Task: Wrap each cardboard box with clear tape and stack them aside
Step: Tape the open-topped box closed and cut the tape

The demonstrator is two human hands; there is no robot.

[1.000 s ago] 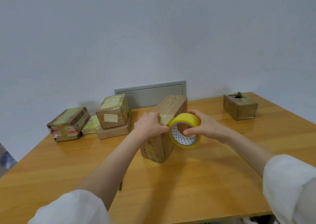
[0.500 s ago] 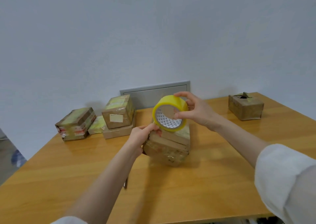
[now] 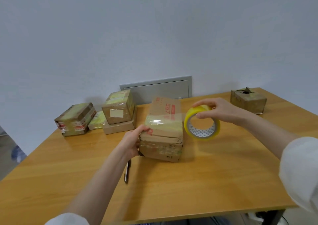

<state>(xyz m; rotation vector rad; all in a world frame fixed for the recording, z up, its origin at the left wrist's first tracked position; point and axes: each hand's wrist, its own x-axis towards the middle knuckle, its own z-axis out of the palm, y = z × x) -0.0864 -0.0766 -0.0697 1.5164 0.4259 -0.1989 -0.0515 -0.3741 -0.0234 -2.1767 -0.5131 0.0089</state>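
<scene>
Head view: box (image 3: pixel 163 138) sits at table (image 3: pixel 189 190) centre, left hand (image 3: pixel 131 143) clamped on its 9 o'clock edge, thumb over the top; right hand (image 3: pixel 222 111) grips the tape roll (image 3: pixel 202 126) by its rim just off the box's 3 o'clock side, a clear strip appearing to run from roll onto the box top. Judged: box is light, stiff at corners but creased, and slick where taped, so best held at bare cardboard edges, not mid-panel. Wrapped boxes (image 3: pixel 118 111) lie at 10 o'clock; a torn-top box (image 3: pixel 248 102) waits at 2 o'clock.
</scene>
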